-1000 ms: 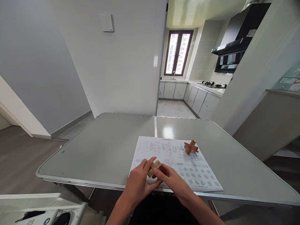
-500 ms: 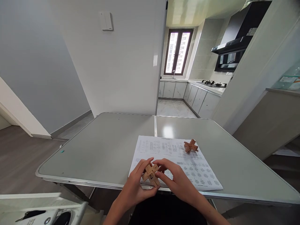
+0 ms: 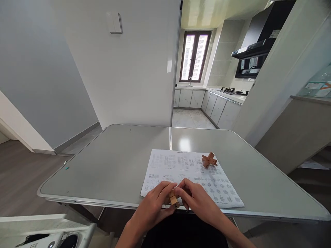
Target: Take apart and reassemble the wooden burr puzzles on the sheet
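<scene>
Left hand (image 3: 153,204) and right hand (image 3: 198,198) grip tan wooden block cluster (image 3: 173,198); white printed paper sheet (image 3: 169,169) bears reddish-brown, cross-shaped wooden assembly (image 3: 209,160).

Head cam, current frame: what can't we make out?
- Light wooden blocks: head view, mostly hidden by the left hand and right hand; how they join isn't visible.
- Printed sheet: head view, fine print too small to read; near part covered by both hands.
- Bottle: head view, cut off by the right edge.
</scene>
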### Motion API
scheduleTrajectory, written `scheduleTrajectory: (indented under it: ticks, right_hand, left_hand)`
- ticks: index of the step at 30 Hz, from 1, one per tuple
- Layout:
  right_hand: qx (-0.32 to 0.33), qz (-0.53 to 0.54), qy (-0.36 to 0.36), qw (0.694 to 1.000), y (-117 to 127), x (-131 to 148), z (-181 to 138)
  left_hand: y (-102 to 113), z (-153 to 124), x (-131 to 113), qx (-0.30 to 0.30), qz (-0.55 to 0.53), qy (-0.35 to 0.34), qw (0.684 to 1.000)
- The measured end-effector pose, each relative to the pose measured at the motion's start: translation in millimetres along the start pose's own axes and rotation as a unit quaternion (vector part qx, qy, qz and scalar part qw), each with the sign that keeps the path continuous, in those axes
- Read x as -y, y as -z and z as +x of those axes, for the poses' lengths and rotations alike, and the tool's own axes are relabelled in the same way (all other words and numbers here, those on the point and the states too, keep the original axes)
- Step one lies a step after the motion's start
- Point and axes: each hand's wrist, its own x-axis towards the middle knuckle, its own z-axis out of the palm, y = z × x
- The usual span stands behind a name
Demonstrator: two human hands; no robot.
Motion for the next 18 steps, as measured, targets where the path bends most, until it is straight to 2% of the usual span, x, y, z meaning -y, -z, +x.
scheduleTrajectory:
  ticks: [3,7,10,13,18]
  right_hand:
    - [-0.005,0.006,0.002,1.000,1,-8,1]
    - [-0.045,0.021,0.028,0.998,14,-28,5]
    - [-0.140,-0.040,0.028,0.989,38,-52,5]
    - [-0.232,-0.091,-0.010,0.968,71,-81,2]
    - [-0.362,-0.124,-0.093,0.919,119,-126,-1]
  left_hand:
    - [-3,4,2,0.017,0.013,0.002,1.000]
    - [-8,12,7,0.012,0.024,0.067,0.997]
    - [-8,12,19,-0.014,0.047,0.105,0.993]
    - [-3,8,39,-0.031,0.073,0.132,0.988]
    - [7,0,73,-0.023,0.100,0.180,0.978]
